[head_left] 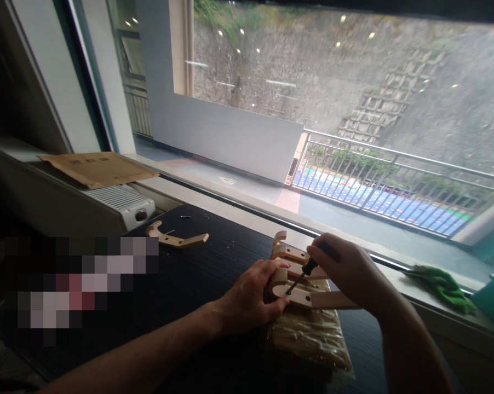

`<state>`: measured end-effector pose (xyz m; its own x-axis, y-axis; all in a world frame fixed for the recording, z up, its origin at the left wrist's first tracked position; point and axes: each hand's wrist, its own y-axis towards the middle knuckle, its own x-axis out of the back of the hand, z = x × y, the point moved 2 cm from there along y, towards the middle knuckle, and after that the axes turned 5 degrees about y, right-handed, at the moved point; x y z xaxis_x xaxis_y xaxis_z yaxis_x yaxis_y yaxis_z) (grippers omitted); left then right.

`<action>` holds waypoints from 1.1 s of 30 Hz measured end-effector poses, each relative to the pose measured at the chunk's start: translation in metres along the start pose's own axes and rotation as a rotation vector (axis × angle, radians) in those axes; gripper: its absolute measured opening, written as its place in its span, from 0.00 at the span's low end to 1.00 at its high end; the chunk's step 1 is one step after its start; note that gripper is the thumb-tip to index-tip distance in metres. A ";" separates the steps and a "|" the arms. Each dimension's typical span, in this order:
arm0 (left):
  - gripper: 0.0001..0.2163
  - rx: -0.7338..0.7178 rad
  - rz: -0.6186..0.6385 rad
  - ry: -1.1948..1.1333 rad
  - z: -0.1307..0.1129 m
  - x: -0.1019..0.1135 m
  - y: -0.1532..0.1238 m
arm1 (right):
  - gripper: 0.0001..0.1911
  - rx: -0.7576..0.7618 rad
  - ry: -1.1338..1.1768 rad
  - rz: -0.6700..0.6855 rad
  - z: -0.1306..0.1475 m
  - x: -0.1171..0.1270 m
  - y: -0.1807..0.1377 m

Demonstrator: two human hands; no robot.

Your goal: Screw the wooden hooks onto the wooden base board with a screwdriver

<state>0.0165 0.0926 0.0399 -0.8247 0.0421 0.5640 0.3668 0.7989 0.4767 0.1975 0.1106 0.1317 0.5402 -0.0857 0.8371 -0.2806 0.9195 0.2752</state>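
Note:
My right hand (341,262) is closed round the dark handle of a screwdriver (299,280). Its shaft slants down to a hole in the nearest wooden hook (300,297), a pale curved piece with holes along it. With thumb and fingers my left hand (255,290) grips the curled end of that same hook. More wooden hooks (290,251) stand in a row behind it. Beneath them lies a board wrapped in clear plastic (316,339). The screw under the tip, if any, is too small to make out.
A loose wooden hook (177,239) lies on the dark table (214,273), with a small screw (185,217) behind it. An envelope (103,167) rests on a white unit at the left. A green cloth (442,287) is on the window sill at the right. A blurred patch covers the left side.

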 end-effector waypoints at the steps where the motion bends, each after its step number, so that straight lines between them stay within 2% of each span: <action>1: 0.25 0.000 -0.001 0.003 0.000 0.000 0.000 | 0.15 0.008 -0.010 -0.008 0.002 0.001 0.000; 4: 0.26 -0.001 0.014 0.015 0.001 0.001 0.001 | 0.13 0.046 -0.069 0.040 0.013 0.006 -0.001; 8: 0.25 -0.026 0.036 0.019 0.003 0.000 0.001 | 0.12 0.138 -0.146 0.223 0.035 0.016 -0.003; 11: 0.25 -0.049 0.016 0.022 0.005 -0.001 0.000 | 0.13 0.183 -0.219 0.300 0.047 0.019 0.000; 14: 0.25 -0.054 0.010 0.024 0.007 -0.003 0.000 | 0.12 0.197 -0.260 0.303 0.049 0.015 0.005; 19: 0.25 -0.053 0.007 0.019 0.007 -0.003 0.001 | 0.14 0.078 -0.291 0.232 0.040 0.006 0.011; 22: 0.24 -0.051 0.006 0.018 0.007 -0.003 0.001 | 0.14 0.042 -0.306 0.188 0.040 0.008 0.010; 29: 0.25 -0.045 0.019 0.032 0.006 -0.002 0.001 | 0.08 0.122 -0.285 0.336 0.052 0.024 0.001; 33: 0.24 -0.048 0.033 0.044 0.004 -0.001 0.001 | 0.09 0.156 -0.263 0.340 0.051 0.024 -0.001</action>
<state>0.0164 0.0963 0.0368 -0.7927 0.0408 0.6083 0.4145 0.7677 0.4887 0.1703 0.0886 0.1752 0.1821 0.0982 0.9784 -0.5342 0.8453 0.0146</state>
